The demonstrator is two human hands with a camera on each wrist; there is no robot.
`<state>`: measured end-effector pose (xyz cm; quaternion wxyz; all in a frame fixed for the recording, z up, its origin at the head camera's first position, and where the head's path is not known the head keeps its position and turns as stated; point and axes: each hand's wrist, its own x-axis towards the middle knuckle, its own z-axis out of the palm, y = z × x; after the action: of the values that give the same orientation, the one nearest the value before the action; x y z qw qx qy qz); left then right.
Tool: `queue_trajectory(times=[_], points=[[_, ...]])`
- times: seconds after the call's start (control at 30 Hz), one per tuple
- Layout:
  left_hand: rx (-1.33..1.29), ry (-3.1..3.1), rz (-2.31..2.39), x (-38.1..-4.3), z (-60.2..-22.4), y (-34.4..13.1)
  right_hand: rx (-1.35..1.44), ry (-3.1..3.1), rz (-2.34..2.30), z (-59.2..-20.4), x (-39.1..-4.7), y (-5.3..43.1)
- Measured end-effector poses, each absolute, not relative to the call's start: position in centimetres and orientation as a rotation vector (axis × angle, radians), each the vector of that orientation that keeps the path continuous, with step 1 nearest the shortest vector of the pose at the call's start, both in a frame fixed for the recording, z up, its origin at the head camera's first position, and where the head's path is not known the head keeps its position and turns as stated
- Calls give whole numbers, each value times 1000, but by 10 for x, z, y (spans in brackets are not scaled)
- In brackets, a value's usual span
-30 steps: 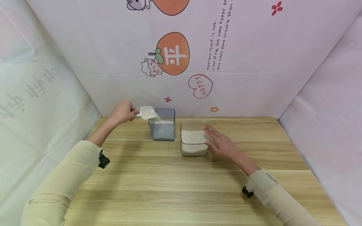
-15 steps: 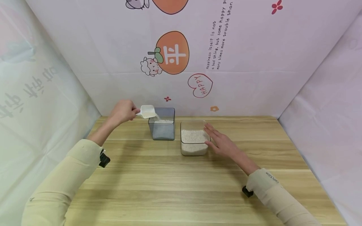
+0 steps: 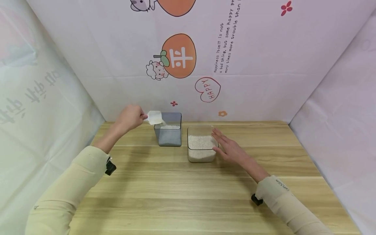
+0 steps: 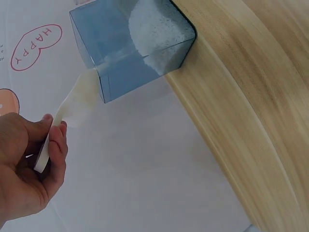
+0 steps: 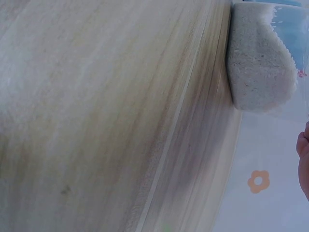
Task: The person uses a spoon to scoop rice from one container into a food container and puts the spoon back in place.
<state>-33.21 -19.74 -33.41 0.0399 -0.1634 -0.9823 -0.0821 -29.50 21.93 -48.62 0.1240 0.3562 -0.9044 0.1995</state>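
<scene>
My left hand [image 3: 130, 117] grips the handle of a white scoop [image 3: 154, 117], which tilts over the left rim of a blue-grey see-through container [image 3: 169, 139]. A thin stream of white, rice-like grains [image 3: 164, 122] falls from its lip. Grains also lie inside that container, as the left wrist view shows, where the scoop [image 4: 79, 101] meets its edge. With fingers fairly straight, my right hand [image 3: 230, 150] touches the right side of a clear container [image 3: 202, 149] partly filled with similar grains. Only the edge of this hand [image 5: 304, 162] appears in the right wrist view.
Both containers stand side by side near the back of a wooden table [image 3: 188, 189]. Behind them rises a white printed backdrop [image 3: 258, 81], with white sheets at left and right. Dark wrist cameras sit at both sleeves.
My left hand and the scoop have shifted slightly right, and the scoop tips further, with grains still pouring. The right hand and both containers have stayed in place.
</scene>
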Motion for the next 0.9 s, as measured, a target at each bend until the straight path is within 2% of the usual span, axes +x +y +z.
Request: queue_trajectory(times=[0.5,0.9], points=[[-755,-2738,200,-326,-348,-194,1043,-2620,585,-487,-293,218],[-736,-2840,-224,-325,-347,-187,1028,-2623,574,-486,-294,218]])
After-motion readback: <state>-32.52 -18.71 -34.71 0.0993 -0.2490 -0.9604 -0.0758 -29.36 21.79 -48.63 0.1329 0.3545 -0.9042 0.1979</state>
